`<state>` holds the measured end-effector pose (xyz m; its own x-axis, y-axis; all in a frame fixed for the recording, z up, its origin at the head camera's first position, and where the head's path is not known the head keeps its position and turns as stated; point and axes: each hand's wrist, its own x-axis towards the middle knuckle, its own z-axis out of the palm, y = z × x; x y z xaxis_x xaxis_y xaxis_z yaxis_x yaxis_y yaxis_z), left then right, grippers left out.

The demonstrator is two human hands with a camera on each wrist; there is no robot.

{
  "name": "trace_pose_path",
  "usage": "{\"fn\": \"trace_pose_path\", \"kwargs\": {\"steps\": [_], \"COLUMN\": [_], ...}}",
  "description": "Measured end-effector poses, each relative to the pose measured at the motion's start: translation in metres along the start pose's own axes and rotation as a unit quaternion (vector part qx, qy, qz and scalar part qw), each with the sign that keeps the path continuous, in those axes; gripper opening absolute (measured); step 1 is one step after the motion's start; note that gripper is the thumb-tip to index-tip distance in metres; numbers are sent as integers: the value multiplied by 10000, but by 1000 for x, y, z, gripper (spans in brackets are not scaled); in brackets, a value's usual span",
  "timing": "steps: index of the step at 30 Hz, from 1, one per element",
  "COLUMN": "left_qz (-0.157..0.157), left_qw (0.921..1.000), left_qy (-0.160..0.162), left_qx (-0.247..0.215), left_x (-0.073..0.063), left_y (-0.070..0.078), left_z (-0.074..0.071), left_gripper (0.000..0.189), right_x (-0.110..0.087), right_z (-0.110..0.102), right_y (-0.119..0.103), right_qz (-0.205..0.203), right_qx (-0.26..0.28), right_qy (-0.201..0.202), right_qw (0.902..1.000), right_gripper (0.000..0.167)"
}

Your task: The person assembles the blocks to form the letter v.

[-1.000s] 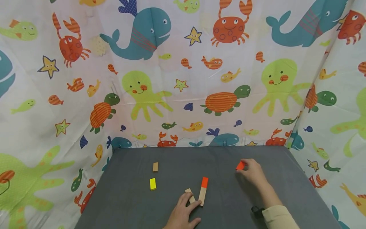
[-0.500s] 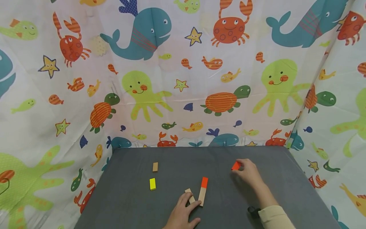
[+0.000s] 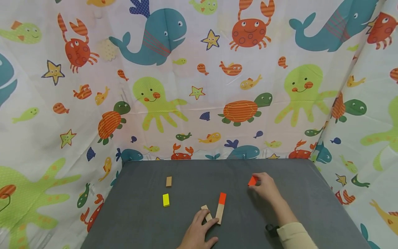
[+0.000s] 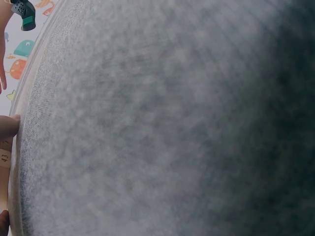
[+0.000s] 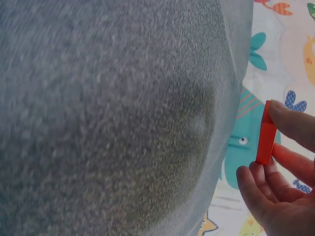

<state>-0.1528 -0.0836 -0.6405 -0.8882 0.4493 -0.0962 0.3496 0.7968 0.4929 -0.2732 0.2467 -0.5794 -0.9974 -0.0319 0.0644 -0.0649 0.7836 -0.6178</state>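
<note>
My right hand (image 3: 266, 188) pinches a red rectangular block (image 3: 253, 180) above the right side of the grey table (image 3: 140, 221). In the right wrist view, thumb and fingertips grip that thin block by its ends. My left hand (image 3: 199, 230) rests on the table at the front middle, fingers spread and thumb apart. Its fingers touch a bare wooden block (image 3: 206, 212), partly covered by them. Right beside it another bare wooden block (image 3: 219, 214) lies end to end with a second red block (image 3: 222, 198). The left wrist view shows numbers on a wooden block (image 4: 4, 158) between fingers.
A yellow block (image 3: 166, 200) lies left of the middle, with a tan wooden block (image 3: 169, 181) behind it. A white curtain (image 3: 174, 138) printed with sea animals hangs behind the table and at both sides. A black device (image 3: 272, 230) shows at my right wrist.
My right hand has moved a little to the left, carrying the red block. The left hand and the blocks on the table stay as they were.
</note>
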Motion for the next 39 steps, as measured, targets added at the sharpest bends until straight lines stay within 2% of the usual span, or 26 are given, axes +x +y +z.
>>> {"fn": "trace_pose_path", "kwargs": {"steps": [15,24,29,39], "left_qz": [30,42,-27,31], "left_qw": [10000,10000,10000,10000], "left_qy": [29,55,-17,27], "left_qx": [-3,54,48,48], "left_x": [-1,-2,-2,-1], "left_y": [-1,1,1,0], "left_z": [1,-1,-2,0], "left_gripper": [57,57,58,58], "right_x": [3,4,6,8], "right_z": [13,17,20,26], "right_y": [-12,-23,-27,-30], "right_qz": [-208,-6,-58,-214], "right_qx": [101,123,89,44], "right_qy": [37,-96,-90,-101], "right_qw": [9997,9999,9999,9997], "right_gripper": [54,55,55,54]}}
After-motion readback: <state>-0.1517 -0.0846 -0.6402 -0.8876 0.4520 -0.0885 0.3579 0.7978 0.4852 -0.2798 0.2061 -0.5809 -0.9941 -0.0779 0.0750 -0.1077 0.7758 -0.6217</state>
